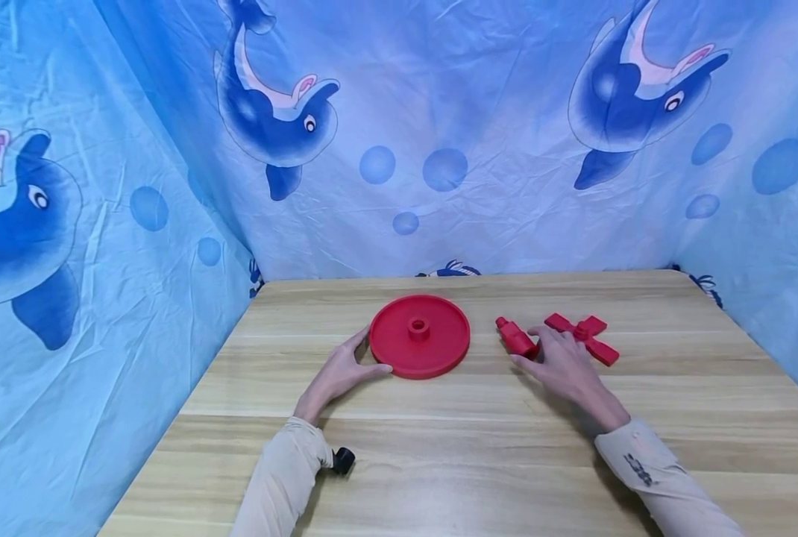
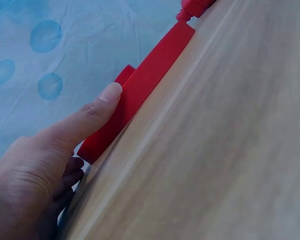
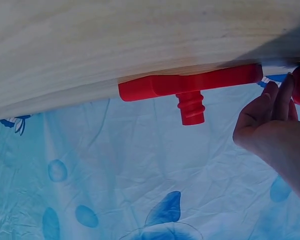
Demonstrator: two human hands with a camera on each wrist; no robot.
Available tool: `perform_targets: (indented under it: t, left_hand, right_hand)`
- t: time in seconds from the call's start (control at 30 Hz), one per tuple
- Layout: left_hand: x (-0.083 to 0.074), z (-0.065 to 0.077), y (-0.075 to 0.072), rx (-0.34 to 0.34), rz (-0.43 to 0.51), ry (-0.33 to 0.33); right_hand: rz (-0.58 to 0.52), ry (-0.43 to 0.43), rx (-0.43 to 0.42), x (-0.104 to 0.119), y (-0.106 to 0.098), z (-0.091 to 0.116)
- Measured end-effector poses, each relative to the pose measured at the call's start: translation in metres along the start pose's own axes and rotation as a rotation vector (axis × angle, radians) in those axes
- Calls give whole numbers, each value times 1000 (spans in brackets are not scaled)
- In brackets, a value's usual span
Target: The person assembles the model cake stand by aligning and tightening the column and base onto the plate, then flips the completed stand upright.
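Head view: Gripped the rim of the red disc (image 1: 420, 352), flat on the table (image 1: 453, 447), between spread thumb and fingers of the left hand (image 1: 341, 371). Held the wide end of the red peg (image 1: 516, 338) in bent right-hand (image 1: 563, 365) fingers, near the red cross (image 1: 582, 331).

Left wrist view: Pressed the thumb against the disc's side.

Right wrist view: Touched fingertips to the peg, partly out of frame.

the red peg (image 2: 196, 7) runs off the left wrist view's top; the sleeve print (image 1: 638, 470) is too small to read.
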State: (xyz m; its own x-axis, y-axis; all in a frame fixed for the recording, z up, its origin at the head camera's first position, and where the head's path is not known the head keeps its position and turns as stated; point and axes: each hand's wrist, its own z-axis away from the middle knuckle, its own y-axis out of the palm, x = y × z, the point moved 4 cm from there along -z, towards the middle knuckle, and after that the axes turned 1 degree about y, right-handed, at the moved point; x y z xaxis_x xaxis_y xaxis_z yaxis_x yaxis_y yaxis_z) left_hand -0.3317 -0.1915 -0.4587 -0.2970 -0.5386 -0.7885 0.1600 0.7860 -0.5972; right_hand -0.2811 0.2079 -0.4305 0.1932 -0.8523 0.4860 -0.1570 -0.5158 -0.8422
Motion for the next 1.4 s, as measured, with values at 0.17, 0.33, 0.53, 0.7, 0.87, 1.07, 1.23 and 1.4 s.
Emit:
perform_targets:
  t: [0.17,0.33,0.53,0.7,0.87,1.07,1.23,1.4]
  left_hand:
    - [2,0,-1,-7,-15,-9]
    - [3,-1,-1,-9,-17,-25]
    - [3,0,-2,-17,-23,-33]
    - [3,0,-2,-19,-46,-32]
    - [2,0,-1,-14,-47,-35]
    - [1,0,-1,-16,-54,-37]
    - [0,0,-2,-17,-55,-34]
    - [1,0,-1,-11,-44,-35]
  right_hand:
    - [3,20,1,0,2,-1]
    - [1,13,-2,1,3,-3]
    - [-40,3,-8,0,2,-4]
    - [-64,-13,-60,0,-2,-6]
    - [-80,-31,-138,2,-7,-7]
    - [-98,-87,-216,7,-10,-9]
    - [-153,-93,-198,13,-12,-12]
    - [-220,-90,-174,23,-12,-16]
